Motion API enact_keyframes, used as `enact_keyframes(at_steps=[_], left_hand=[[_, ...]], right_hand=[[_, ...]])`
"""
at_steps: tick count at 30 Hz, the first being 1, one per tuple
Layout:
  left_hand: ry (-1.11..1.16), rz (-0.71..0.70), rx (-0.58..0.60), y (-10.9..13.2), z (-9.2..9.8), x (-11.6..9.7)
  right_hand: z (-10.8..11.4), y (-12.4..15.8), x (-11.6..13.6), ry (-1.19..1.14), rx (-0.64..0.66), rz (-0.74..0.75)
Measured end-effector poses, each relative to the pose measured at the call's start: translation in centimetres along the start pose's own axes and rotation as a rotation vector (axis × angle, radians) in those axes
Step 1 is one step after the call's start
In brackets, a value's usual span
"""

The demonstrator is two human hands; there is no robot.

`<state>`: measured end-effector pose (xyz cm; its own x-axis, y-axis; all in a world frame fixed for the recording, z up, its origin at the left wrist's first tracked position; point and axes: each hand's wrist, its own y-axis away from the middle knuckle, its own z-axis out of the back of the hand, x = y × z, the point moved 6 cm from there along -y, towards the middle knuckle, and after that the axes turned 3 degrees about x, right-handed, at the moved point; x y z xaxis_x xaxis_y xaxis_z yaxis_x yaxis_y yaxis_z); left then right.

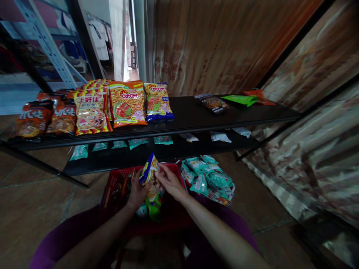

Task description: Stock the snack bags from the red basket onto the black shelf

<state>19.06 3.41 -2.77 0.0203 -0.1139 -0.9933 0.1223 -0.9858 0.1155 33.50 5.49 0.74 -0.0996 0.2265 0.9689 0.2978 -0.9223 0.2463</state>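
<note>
Between my two hands is a snack bag with blue and yellow ends, held tilted above a red basket. My left hand grips its left side, and my right hand has its fingers on the right side. Beneath the bag, a green packet and other packets lie inside the basket. A similar blue-edged snack bag stands on the upper shelf, beside a larger orange snack bag.
A black two-tier shelf spans the view. Its upper board also bears yellow-red bags, dark bags and a clear-topped pack. Teal packets line the lower board; a teal pile sits right of the basket. Curtains hang right.
</note>
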Motion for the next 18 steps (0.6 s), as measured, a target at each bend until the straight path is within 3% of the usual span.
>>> enact_keyframes(at_steps=[4, 7, 9, 15, 18], left_hand=[[0.271, 0.199, 0.157, -0.7, 0.4, -1.3], [0.374, 0.287, 0.199, -0.9, 0.8, -2.6], [0.438, 0.316, 0.202, -1.0, 1.1, -3.2], [0.559, 0.429, 0.23, -0.9, 1.6, -3.0], [0.591, 0.482, 0.213, -0.7, 1.5, -2.6]], right_hand=[[2.6, -0.9, -0.5, 0.037, -0.221, 0.03], [4.1, -1.2, -0.9, 0.086, -0.322, 0.023], [4.2, -1.2, -1.2, 0.062, -0.259, -0.034], [2.6, 0.6, -0.4, -0.092, 0.166, -0.139], [1.9, 1.3, -0.3, -0.23, 0.318, -0.17]])
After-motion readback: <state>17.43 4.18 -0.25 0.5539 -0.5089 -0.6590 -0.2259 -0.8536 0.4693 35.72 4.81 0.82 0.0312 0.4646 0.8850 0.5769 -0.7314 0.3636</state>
